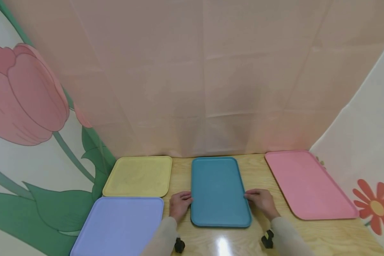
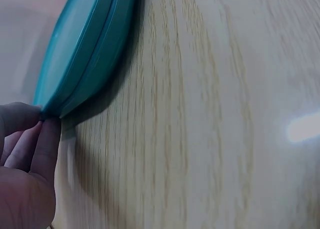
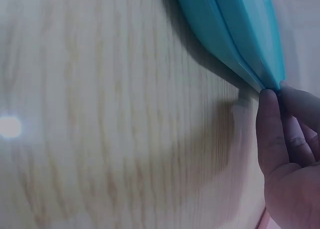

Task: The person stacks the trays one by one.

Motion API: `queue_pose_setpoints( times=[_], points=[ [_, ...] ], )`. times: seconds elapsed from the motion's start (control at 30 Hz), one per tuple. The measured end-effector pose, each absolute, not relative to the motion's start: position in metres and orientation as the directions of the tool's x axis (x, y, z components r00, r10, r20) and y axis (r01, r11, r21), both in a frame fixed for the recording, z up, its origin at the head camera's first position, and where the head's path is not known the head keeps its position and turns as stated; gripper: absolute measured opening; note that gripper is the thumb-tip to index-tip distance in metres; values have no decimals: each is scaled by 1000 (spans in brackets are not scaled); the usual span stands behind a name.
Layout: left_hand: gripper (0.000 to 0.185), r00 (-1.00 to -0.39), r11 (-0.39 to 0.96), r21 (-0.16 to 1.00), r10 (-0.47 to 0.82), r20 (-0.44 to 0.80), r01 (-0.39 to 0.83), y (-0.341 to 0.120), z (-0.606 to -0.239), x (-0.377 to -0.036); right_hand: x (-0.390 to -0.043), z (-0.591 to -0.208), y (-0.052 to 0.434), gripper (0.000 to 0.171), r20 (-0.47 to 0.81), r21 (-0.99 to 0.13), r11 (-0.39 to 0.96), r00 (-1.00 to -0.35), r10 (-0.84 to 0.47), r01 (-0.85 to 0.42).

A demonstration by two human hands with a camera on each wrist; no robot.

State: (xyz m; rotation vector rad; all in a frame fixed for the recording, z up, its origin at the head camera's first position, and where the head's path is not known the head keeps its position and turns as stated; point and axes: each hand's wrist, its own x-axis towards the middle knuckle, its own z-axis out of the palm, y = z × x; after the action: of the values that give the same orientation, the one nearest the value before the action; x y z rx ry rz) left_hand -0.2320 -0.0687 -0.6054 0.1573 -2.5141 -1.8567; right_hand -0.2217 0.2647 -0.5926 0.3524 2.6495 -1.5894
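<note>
A teal-blue tray (image 1: 220, 192) lies lengthwise in the middle of the wooden table. My left hand (image 1: 180, 205) pinches its left edge between thumb and fingers. On the opposite edge, my right hand (image 1: 263, 202) pinches the rim in the same way. Close up in the left wrist view, the tray's side (image 2: 82, 54) shows a groove along it, and a shadow lies under its curved edge. The right wrist view shows the same groove on the tray (image 3: 240, 34); whether this is one tray or two stacked, I cannot tell.
A yellow tray (image 1: 137, 176) lies at the back left, with a lavender tray (image 1: 120, 224) in front of it. At the right is a pink tray (image 1: 310, 185). A pinkish-beige cloth (image 1: 204, 78) hangs behind the table (image 1: 236, 241), and flower-printed panels (image 1: 355, 142) flank it.
</note>
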Motion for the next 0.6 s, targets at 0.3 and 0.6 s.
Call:
queue_pose_setpoints(
  times=[0.3,0.6],
  points=[
    [25,-994,282,955,-86,-69,-91,-82,-605,-230,-223,-595,251,23,-157,-881,416,-969,191,225],
    [26,-993,294,951,-95,-71,-96,-90,-608,-230,-223,-593,244,20,-137,-879,433,-975,172,200]
  ],
)
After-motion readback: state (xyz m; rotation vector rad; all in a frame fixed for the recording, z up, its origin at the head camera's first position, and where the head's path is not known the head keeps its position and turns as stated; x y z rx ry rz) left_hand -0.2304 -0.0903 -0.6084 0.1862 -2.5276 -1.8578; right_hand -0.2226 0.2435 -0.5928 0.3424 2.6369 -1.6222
